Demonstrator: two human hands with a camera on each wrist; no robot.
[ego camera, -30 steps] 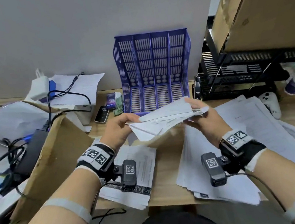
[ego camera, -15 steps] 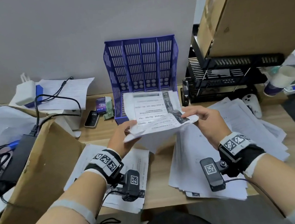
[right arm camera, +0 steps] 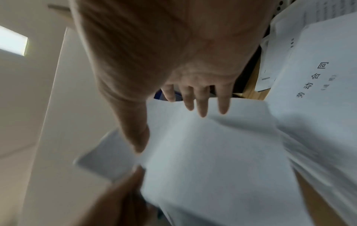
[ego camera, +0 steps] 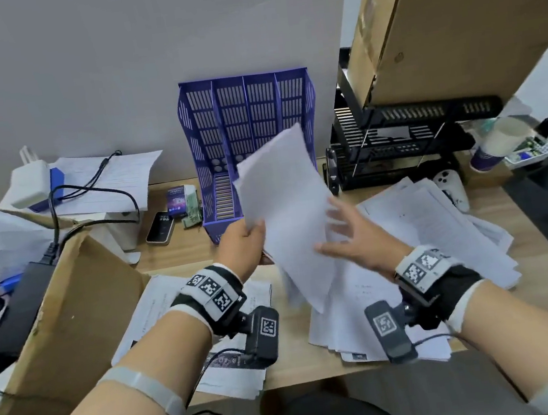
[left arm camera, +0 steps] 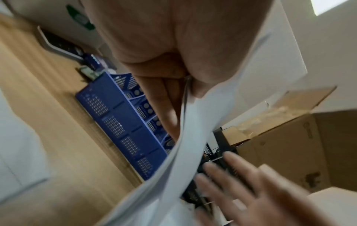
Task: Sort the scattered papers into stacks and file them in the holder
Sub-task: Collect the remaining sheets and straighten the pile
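Observation:
A blue slotted file holder (ego camera: 248, 120) stands at the back of the desk against the wall, also seen in the left wrist view (left arm camera: 115, 122). My left hand (ego camera: 243, 249) pinches a thin stack of white papers (ego camera: 287, 212) by its left edge and holds it nearly upright in front of the holder. My right hand (ego camera: 349, 239) hovers just right of the stack with spread fingers (right arm camera: 203, 105), holding nothing. Loose printed sheets (ego camera: 425, 240) lie spread on the right of the desk. A smaller pile (ego camera: 174, 309) lies under my left wrist.
A brown cardboard box (ego camera: 72, 318) sits at the left, with cables and a charger (ego camera: 28, 184) behind it. A phone (ego camera: 159, 228) lies left of the holder. A black tray rack (ego camera: 406, 142) carries a big carton (ego camera: 449, 13). A white controller (ego camera: 451, 187) rests at the right.
The stack went from flat between both hands to nearly upright in the left hand alone. The right hand let go and spread its fingers beside the papers.

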